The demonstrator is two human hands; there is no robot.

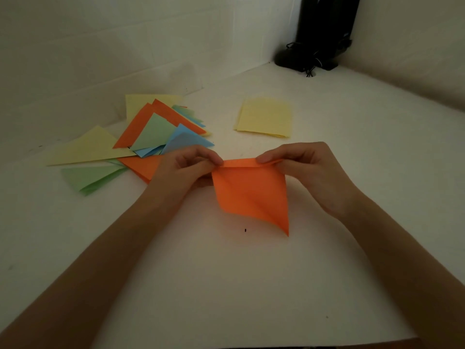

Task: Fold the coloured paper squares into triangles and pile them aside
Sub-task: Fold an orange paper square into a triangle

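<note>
Basically both hands, left hand (187, 163) and right hand (300, 162), pinch the orange paper (251, 192) top corners; light, floppy, sags below grip.

Black stand (324, 31), top beyond the frame; pile (151, 129), lower sheets unseen.

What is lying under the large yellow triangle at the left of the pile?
From under the yellow triangle, green folded papers stick out along its lower edge. Whatever else lies beneath it is covered, so the number of sheets cannot be told.
</note>
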